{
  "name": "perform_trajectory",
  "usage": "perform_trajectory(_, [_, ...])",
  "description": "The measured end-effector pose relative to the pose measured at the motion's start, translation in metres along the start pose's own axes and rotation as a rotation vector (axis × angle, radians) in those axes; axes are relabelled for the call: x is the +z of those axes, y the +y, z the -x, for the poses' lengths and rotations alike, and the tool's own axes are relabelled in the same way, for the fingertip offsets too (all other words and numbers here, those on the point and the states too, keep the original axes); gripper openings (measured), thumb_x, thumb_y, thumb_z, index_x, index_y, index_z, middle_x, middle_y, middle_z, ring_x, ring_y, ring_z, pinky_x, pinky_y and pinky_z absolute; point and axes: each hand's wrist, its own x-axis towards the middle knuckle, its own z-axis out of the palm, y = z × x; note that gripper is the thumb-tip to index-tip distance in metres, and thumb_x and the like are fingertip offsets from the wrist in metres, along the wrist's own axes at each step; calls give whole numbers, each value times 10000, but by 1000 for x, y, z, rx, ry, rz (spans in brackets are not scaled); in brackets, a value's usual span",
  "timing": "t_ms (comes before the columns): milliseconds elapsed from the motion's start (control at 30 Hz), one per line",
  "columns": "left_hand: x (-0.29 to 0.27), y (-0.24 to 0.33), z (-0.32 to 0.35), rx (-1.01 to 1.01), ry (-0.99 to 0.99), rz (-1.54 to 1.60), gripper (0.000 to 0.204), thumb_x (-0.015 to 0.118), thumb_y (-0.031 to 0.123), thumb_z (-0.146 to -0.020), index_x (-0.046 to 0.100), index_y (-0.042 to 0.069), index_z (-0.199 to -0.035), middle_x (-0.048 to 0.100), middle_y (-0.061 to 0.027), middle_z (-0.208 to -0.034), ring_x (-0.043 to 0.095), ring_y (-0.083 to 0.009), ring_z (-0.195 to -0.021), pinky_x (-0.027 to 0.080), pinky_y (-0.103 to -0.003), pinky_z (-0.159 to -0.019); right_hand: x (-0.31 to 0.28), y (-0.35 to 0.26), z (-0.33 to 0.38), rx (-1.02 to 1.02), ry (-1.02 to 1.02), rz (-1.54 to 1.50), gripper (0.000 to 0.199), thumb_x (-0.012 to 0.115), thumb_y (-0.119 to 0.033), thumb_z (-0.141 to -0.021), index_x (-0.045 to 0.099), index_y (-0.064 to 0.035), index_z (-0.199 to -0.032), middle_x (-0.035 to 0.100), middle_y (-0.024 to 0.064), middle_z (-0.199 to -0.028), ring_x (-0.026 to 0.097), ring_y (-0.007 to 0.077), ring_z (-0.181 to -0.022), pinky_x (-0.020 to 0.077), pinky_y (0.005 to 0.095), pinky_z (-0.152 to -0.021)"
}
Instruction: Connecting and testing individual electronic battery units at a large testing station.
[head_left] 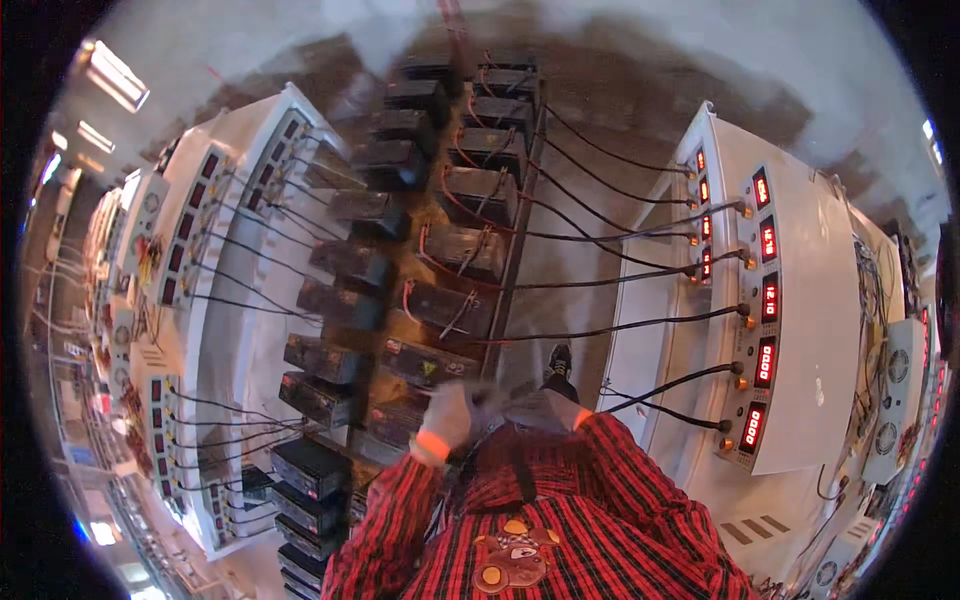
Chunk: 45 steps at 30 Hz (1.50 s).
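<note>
1. Gloved left hand (447, 412) and right hand (540, 408) meet over the nearest battery (420, 362); blur hides their grip.
2. Battery lies between white charger cabinets (800, 300), cabled.
3. Likely heavy, rigid; hold its case, not wires.

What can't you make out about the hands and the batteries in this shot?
- Head view, left hand: gloved and motion-blurred, so its grip cannot be told.
- Head view, right hand: blurred, partly hidden by the red plaid sleeve.
- Battery under the hands: mostly covered by them.
- Red displays: too small to read.
</note>
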Motion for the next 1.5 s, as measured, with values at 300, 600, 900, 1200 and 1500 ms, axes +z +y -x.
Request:
perform_trajectory(300, [-21, -19, 75, -130, -6, 1687, 307, 631, 275, -972, 654, 23, -1146, 692, -113, -982, 643, -210, -781, 514, -324, -672, -57, -236, 81, -37, -408, -77, 385, 651, -312, -951, 697, -70, -1247, 732, 65, -1146, 618, 184, -915, 503, 344, -855])
perform_trajectory(600, [-58, -71, 67, -446, 519, 2014, 273, 591, 331, -1021, 650, 68, -1071, 625, -35, -779, 480, -117, -511, 367, -209, -459, -20, -191, 81, 98, -503, 109, 435, 636, -368, -966, 673, -88, -1297, 715, 13, -1204, 616, 166, -953, 490, 315, -907])
perform_trajectory(900, [-78, 46, 98, -297, 117, 1667, 303, 561, 298, -1037, 646, 23, -1131, 667, -49, -838, 583, -119, -649, 463, -233, -597, -2, -353, 60, -309, 388, -331, 349, 704, -135, -882, 690, -29, -1214, 728, 76, -1151, 665, 175, -936, 535, 308, -792])
perform_trajectory(1200, [-67, 23, 87, 34, 209, 1396, 262, 518, 169, -1033, 660, -23, -1142, 693, -97, -1028, 620, -144, -857, 494, -249, -759, -15, -360, 51, -170, 617, -460, 244, 685, -124, -891, 730, -9, -1102, 744, 86, -1012, 646, 155, -843, 518, 265, -751])
perform_trajectory(1500, [-87, 64, 73, -186, 293, 1681, 333, 486, 211, -1056, 626, -12, -1259, 686, -83, -1037, 606, -127, -848, 485, -258, -767, -9, -356, 32, -596, 749, -103, 330, 657, -54, -862, 690, -9, -1186, 727, 118, -948, 640, 215, -792, 518, 299, -717])
